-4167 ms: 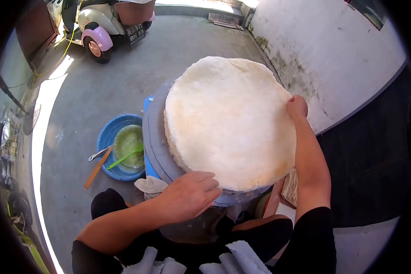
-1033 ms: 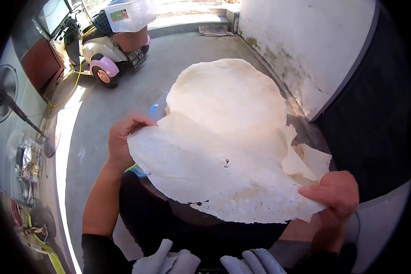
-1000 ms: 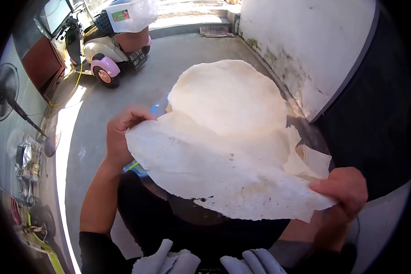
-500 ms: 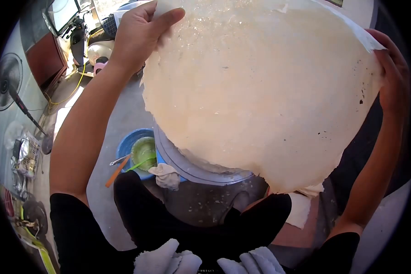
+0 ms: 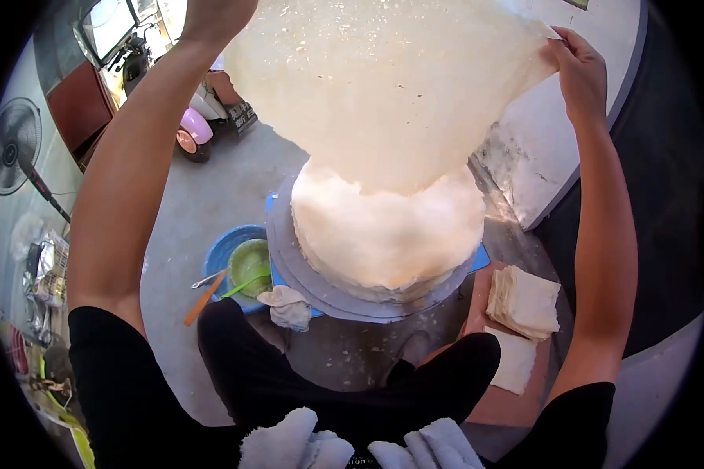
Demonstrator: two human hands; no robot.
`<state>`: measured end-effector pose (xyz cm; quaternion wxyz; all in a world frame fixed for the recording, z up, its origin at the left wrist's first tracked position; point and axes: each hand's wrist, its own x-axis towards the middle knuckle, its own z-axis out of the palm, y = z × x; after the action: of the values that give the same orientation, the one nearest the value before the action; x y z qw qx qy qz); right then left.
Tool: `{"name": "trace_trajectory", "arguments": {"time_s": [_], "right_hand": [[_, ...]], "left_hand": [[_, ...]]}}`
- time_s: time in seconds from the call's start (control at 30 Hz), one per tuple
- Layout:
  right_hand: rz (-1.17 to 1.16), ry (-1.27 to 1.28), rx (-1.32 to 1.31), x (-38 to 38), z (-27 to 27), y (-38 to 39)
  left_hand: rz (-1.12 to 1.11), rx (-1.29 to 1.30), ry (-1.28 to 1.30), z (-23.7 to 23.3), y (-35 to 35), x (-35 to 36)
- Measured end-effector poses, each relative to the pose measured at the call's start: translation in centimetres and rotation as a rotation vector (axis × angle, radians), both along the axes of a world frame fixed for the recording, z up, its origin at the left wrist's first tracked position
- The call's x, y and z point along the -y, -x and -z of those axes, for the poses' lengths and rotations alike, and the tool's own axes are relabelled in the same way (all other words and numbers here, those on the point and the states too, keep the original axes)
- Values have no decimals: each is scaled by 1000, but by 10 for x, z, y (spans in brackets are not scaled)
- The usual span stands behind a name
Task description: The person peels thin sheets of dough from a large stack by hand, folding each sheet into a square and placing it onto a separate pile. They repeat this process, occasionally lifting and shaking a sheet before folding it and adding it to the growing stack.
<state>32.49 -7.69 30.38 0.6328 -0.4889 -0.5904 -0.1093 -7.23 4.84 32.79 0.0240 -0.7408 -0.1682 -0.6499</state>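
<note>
A thin, pale, see-through sheet of dough (image 5: 375, 94) with ragged edges hangs stretched between my hands. My right hand (image 5: 580, 74) pinches its upper right edge between thumb and fingers. At the top left, my left hand (image 5: 220, 17) is partly cut off by the frame; its fingers are out of sight, but the sheet hangs from that side too. Below the sheet sits a round stack of similar pale sheets (image 5: 387, 234) on a grey round board (image 5: 289, 270). The hanging sheet's lower edge overlaps the far part of the stack in view.
Left of the board stand a blue basin (image 5: 215, 254) and a green bowl (image 5: 250, 262), with a crumpled cloth (image 5: 287, 307) nearby. Folded pale sheets (image 5: 524, 301) lie on a reddish board (image 5: 489, 406) at right. A fan (image 5: 14, 147) stands far left.
Both hands have carried the sheet up and away from me, and my right hand has moved inward. The round stack and the folded sheets at right have come into view.
</note>
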Motion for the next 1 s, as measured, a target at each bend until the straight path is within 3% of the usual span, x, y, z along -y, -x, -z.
{"name": "trace_trajectory", "arguments": {"time_s": [0.03,0.1,0.17,0.23,0.3,0.37,0.47,0.63,0.8,0.87,0.93,1.0], "right_hand": [[105,-20,48,12,10,5],[273,-20,118,38,44,18],[394,107,88,54,97,9],[329,86,123,65,163,11],[153,324,-152,73,234,2],[120,476,-210,79,305,-7],[79,470,6,94,341,-2],[-54,610,347,124,318,-2],[-123,714,383,135,294,-11],[-240,818,100,127,277,-17],[-235,757,-32,105,283,-28],[-136,862,-362,70,280,-38]], "left_hand": [[-2,24,-14,7,2,18],[-264,-53,-87,39,13,44],[-156,-156,-232,86,15,72],[-25,-300,-430,139,14,80],[59,-484,-286,206,13,98],[131,-601,-150,275,11,110],[217,-817,-17,339,15,129],[290,-848,5,336,26,147],[345,-849,144,291,29,144],[226,-805,107,263,17,113],[207,-631,149,241,-15,54],[67,-641,214,224,-45,-13]]}}
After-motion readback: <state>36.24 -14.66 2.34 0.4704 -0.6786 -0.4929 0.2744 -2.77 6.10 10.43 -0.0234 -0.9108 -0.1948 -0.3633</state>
